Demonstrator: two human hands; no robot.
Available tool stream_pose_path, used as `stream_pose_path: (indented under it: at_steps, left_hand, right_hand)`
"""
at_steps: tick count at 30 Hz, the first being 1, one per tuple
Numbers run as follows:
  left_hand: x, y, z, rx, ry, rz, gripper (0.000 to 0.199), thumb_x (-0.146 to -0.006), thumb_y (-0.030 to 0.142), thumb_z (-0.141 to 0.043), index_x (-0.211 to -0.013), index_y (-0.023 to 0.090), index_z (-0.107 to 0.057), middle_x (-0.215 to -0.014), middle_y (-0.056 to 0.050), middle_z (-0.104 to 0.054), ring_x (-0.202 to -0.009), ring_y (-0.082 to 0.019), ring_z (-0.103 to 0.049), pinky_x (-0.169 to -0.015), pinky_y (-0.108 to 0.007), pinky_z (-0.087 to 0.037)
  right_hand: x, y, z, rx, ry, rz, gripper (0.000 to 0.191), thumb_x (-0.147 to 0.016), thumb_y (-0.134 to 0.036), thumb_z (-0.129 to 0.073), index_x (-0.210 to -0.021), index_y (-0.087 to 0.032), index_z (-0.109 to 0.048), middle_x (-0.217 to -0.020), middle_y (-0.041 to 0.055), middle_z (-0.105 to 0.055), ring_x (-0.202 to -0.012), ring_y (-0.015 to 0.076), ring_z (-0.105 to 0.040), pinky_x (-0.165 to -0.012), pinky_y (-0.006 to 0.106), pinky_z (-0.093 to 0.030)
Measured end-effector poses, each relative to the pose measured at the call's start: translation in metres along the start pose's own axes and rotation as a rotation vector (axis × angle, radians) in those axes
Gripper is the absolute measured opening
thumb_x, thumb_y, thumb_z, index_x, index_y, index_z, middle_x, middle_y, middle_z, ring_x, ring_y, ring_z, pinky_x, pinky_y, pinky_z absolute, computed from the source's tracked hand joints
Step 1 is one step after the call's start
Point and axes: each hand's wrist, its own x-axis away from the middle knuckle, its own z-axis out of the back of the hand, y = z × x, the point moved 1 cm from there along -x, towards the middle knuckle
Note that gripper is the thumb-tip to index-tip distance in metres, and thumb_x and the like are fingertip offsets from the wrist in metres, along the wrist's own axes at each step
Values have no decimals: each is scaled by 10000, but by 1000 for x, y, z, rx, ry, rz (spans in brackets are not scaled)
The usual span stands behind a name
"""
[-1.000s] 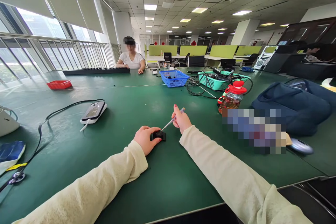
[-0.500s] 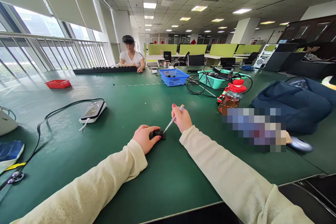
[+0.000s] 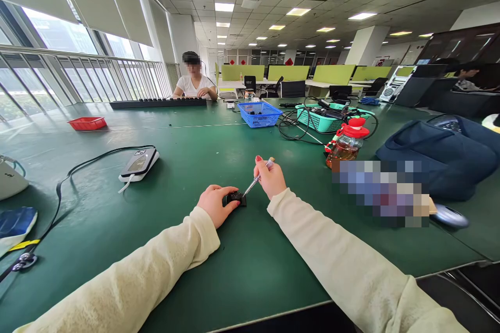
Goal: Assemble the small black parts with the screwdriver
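My left hand is closed around a small black part, pressing it against the green tabletop. Much of that part is hidden under my fingers, and its exact kind is unclear. In my right hand is a slim screwdriver with a clear handle, gripped between thumb and fingers. The screwdriver slants down to the left, its tip at the right side of the black part.
Ahead stand a blue basket and a green basket with cables. A red-lidded bottle and a dark blue bag are at right. At left lie a phone and a red tray. Another person sits opposite.
The person opposite has drawn a hand in from the table edge. My hands, the screwdriver and the black part stay nearly in place; the view shifts slightly.
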Motion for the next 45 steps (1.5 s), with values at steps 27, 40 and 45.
stream_pose_path:
  at_steps: [27,40,45]
  left_hand:
    - [-2,-2,-2,-5,1,13,408,-802,417,-614,-1192,302,-655,-1094,-86,-653,-1138,-261,-552,-1030,-417,-431]
    - [-4,-7,-3,-10,2,23,398,-794,403,-642,-1185,330,-657,-1087,-75,-636,-1093,-251,-582,-1009,-401,-450]
    - [-4,-7,-3,-4,10,-11,389,-782,385,-660,-1164,307,-675,-1054,-78,-659,-1113,-261,-573,-1006,-393,-456]
  right_hand:
    - [9,-11,-8,71,70,29,638,-760,-734,-490,-407,-203,-452,-429,-24,-385,-415,90,-349,-460,261,-334]
    - [17,-16,-11,207,44,227,623,-852,-661,-416,-427,-205,-438,-425,-22,-392,-425,99,-375,-476,255,-335]
    - [33,-22,-14,410,-100,568,577,-931,-531,-381,-460,-200,-418,-441,-23,-413,-430,89,-346,-473,249,-288]
